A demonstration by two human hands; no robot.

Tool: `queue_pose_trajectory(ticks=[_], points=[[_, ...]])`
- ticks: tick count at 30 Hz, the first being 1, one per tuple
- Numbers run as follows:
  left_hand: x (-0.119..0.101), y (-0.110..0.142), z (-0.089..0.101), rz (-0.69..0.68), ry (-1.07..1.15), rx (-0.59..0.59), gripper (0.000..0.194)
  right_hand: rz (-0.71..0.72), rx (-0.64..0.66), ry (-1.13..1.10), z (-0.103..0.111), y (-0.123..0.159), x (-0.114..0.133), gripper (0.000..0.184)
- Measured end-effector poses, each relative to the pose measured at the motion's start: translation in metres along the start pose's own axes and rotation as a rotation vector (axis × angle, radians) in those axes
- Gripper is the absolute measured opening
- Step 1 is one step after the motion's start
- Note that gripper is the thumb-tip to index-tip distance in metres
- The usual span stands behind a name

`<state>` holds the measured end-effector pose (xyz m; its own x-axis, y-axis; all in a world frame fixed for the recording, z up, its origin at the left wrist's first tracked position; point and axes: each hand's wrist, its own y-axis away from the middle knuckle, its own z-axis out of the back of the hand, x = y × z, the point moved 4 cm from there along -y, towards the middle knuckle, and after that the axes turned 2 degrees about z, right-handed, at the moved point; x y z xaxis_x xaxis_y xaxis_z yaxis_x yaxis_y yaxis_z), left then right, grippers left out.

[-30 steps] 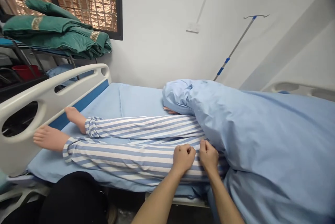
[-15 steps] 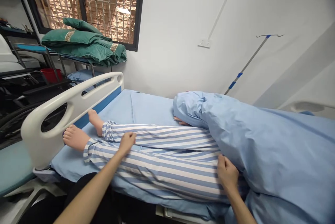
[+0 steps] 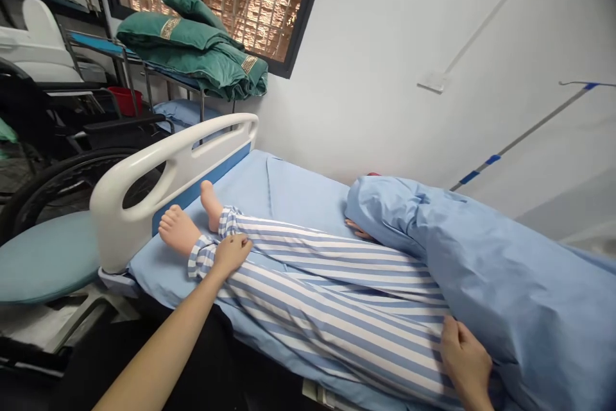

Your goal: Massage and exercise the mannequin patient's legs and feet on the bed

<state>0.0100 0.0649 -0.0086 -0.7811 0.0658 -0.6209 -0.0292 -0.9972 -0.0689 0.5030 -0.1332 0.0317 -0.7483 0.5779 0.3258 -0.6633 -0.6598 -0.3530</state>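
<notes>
A figure with mannequin-like bare feet [image 3: 179, 230] lies on the bed in blue-and-white striped trousers [image 3: 317, 308]. Over the near lower leg, close to the cuff, rests my left hand [image 3: 232, 252], its fingers curled closed; whatever is inside them, if anything, is hidden. My right hand [image 3: 464, 356] is closed at the near thigh, with thumb and fingers pinched against the trouser cloth. Right beside it lies the edge of a light blue quilt [image 3: 505, 283], bunched over the upper body. A hand of the figure [image 3: 357, 229] shows partly from under the quilt.
A white footboard [image 3: 110, 218] with cut-out grips closes the bed's left end. Blue sheet [image 3: 298, 183] shows along the wall side. Beyond stand a wheelchair [image 3: 29, 186], stacked green cushions [image 3: 192, 45] and a red bucket [image 3: 126, 100]. An IV pole [image 3: 520, 138] leans rightward in view.
My view has turned, so the bed appears tilted and shifted. My left hand has moved along the leg toward the ankle cuff. My right hand stays beside the quilt edge, closed as before.
</notes>
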Motion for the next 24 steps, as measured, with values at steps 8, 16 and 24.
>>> queue_pose_trajectory(ticks=[8, 16, 24], points=[[0.003, 0.002, 0.001, 0.034, -0.007, -0.011, 0.027, 0.0, 0.203, 0.107, -0.014, -0.008, 0.026, 0.03], [-0.001, 0.008, 0.002, 0.068, 0.031, 0.017, 0.025, 0.602, 0.466, -0.315, -0.083, 0.047, 0.281, 0.036], [0.02, 0.009, 0.036, 0.246, 0.635, -0.555, 0.024, 0.932, 0.604, -0.829, -0.123, 0.113, 0.542, 0.086]])
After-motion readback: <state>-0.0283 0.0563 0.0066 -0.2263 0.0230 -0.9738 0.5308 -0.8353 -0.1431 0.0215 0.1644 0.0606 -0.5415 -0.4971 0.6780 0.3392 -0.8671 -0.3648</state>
